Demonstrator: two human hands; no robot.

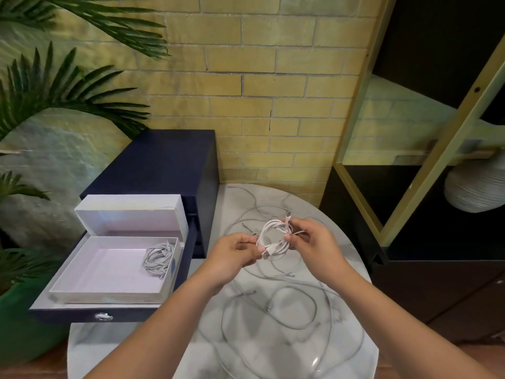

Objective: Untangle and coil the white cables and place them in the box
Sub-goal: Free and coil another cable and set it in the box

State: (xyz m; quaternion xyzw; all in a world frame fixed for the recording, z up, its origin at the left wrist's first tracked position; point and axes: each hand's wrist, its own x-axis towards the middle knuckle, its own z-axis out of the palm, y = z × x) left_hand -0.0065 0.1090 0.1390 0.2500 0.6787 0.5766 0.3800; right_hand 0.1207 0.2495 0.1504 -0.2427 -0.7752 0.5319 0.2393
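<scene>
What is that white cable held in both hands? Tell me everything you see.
The white cable is a thin, smooth, plastic-looking cord wound into a few loose loops. A metal USB plug sticks out at the bottom, a smaller connector at the top. The left hand pinches it near the plug; the right hand grips its right side, above the marble table.

No legible text, number, brand or sign appears in this view. The right-hand inner wall of the open white box [103, 269] bears a small bluish oval mark [172, 267], perhaps a logo or sticker, but it is too blurred for any lettering to be read.
</scene>
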